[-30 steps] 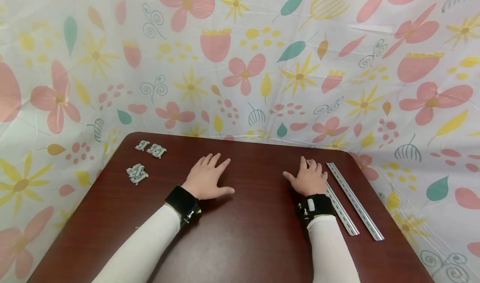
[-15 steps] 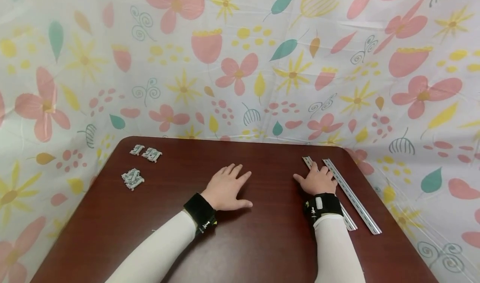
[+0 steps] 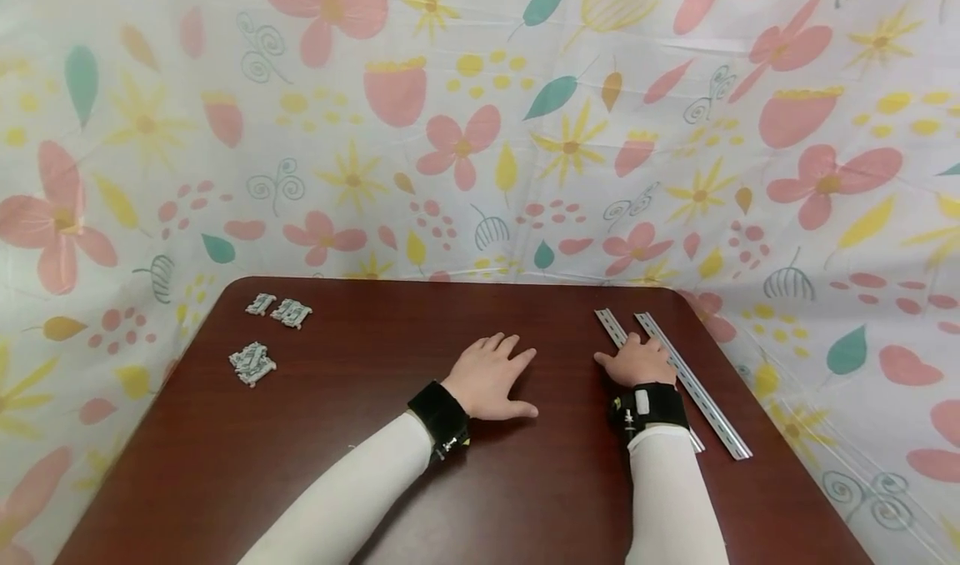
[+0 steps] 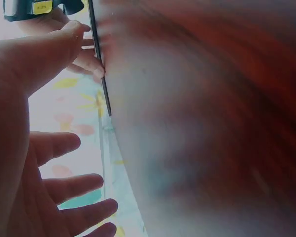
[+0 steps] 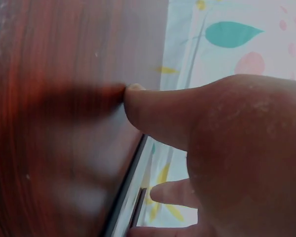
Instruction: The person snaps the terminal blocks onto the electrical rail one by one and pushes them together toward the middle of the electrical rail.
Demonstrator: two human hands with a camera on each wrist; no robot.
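Note:
Two slotted metal rails lie on the right side of the table: a left rail [image 3: 612,327] and a right rail [image 3: 701,394]. My right hand [image 3: 639,363] is over the left rail, covering its middle, with the thumb out to the left and the other fingers toward the right rail. In the right wrist view the thumb [image 5: 163,111] stands apart from the rail; whether the other fingers touch it cannot be told. Near the table's middle my left hand [image 3: 489,379] is spread with nothing in it. Its fingers [image 4: 81,187] are straight in the left wrist view.
At the far left of the dark red table [image 3: 360,332] lie small grey clip-like pieces: a heap [image 3: 252,363], a small group [image 3: 292,313] and another piece or two [image 3: 261,303]. A flowered curtain [image 3: 465,132] hangs behind and beside the table.
My left hand has moved right across the table, toward the rails. The right hand has shifted slightly nearer and rightward over the left rail. The head view has turned a little right.

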